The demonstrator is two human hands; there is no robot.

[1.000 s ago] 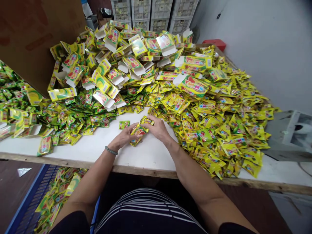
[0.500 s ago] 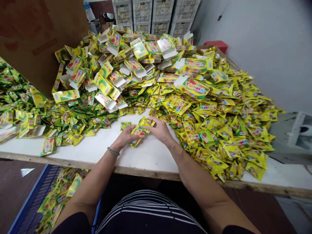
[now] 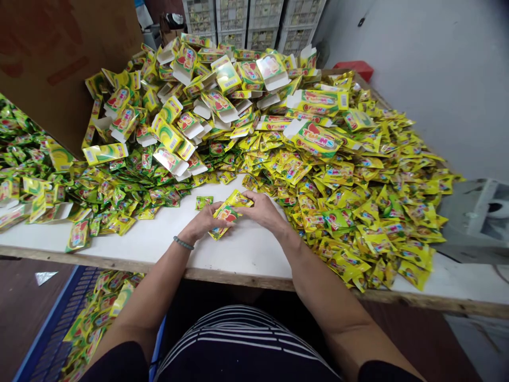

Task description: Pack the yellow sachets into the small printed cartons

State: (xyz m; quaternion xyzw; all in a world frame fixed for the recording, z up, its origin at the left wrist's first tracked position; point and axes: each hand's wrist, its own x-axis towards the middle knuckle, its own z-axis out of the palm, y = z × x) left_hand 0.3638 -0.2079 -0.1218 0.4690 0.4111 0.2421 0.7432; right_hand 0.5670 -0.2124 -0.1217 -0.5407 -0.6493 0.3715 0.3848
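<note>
Over the white table, my left hand and my right hand meet at a small yellow candy pack with red and green print. It lies tilted between them, its upper end reaching towards my right fingers. My left fingers and thumb grip its lower left part; my right thumb and fingers pinch its right side. Whether it is a single piece or a green sachet against a yellow one, I cannot make out. Just beyond my left fingers lies a loose green sachet.
Open printed cartons are heaped at the back. Yellow sachets pile up on the right, green sachets on the left. A large cardboard box stands back left. Below the table's edge is a filled blue crate.
The yellow pack between my hands has shifted slightly and now looks longer and straighter. Both hands keep nearly the same place; the whole view has tipped a little.
</note>
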